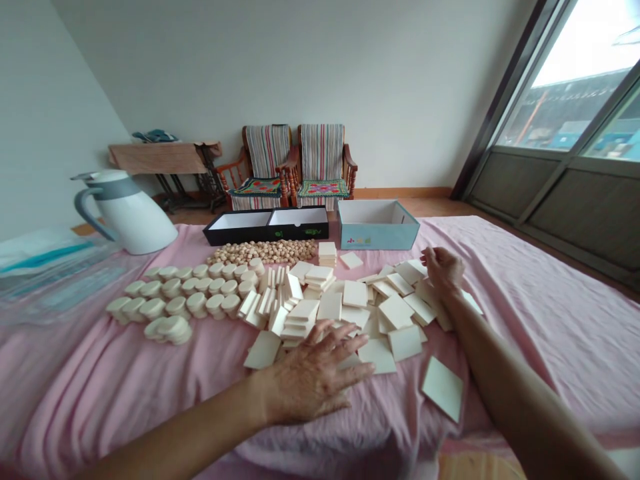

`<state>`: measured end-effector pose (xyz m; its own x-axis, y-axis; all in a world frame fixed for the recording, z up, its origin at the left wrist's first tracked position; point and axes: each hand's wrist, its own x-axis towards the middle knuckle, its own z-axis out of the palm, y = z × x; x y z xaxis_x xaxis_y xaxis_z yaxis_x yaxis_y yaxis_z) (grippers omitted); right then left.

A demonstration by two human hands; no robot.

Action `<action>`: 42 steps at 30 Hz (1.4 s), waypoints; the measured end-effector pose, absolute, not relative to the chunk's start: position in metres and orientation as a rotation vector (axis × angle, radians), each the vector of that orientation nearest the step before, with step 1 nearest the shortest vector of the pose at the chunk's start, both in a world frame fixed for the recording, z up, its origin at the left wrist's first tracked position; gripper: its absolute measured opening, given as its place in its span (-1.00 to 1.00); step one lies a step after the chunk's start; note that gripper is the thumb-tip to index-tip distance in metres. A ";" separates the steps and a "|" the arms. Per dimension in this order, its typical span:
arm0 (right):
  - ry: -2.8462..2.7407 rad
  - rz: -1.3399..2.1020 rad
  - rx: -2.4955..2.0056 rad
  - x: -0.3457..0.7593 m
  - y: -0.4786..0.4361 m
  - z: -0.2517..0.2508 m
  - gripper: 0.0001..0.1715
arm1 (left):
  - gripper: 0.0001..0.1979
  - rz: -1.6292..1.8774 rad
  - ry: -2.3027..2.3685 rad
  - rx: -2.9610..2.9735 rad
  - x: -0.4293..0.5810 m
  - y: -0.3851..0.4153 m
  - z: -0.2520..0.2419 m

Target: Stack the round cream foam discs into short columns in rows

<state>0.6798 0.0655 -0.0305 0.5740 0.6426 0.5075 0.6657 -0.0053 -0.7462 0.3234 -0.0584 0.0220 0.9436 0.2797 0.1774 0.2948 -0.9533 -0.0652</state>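
Note:
Many pale square wooden tiles (395,311) lie in a loose heap on the pink cloth. My left hand (317,373) rests palm down over the heap's near edge, fingers spread, holding nothing. At the heap's right side is my right hand (444,270), its fingers curled; what they hold, if anything, is hidden. A short stack of square tiles (327,252) stands behind the heap, and one loose tile (443,388) lies near the front edge. Stacks of round wooden discs (176,306) stand in rows to the left.
Small wooden beads (270,251) are piled behind the discs. A black divided box (240,231) and a light blue box (379,235) sit at the back. A white jug (137,217) and clear plastic bags (60,280) are on the left. Two chairs stand beyond.

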 end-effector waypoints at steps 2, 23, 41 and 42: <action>-1.104 -0.024 -1.702 0.680 0.066 -0.033 -0.51 | -0.54 -0.240 -0.431 -2.962 0.328 -0.054 0.019; -1.154 0.029 -1.681 0.676 0.060 -0.032 -0.53 | -0.58 -0.289 -0.604 -2.683 0.372 -0.048 0.014; -0.916 0.052 -1.594 0.693 0.055 -0.021 -0.58 | -0.62 -0.312 -0.137 -2.993 0.452 -0.051 0.017; -0.917 0.046 -1.598 0.695 0.055 -0.021 -0.59 | -0.63 -0.316 -0.165 -2.982 0.451 -0.049 0.019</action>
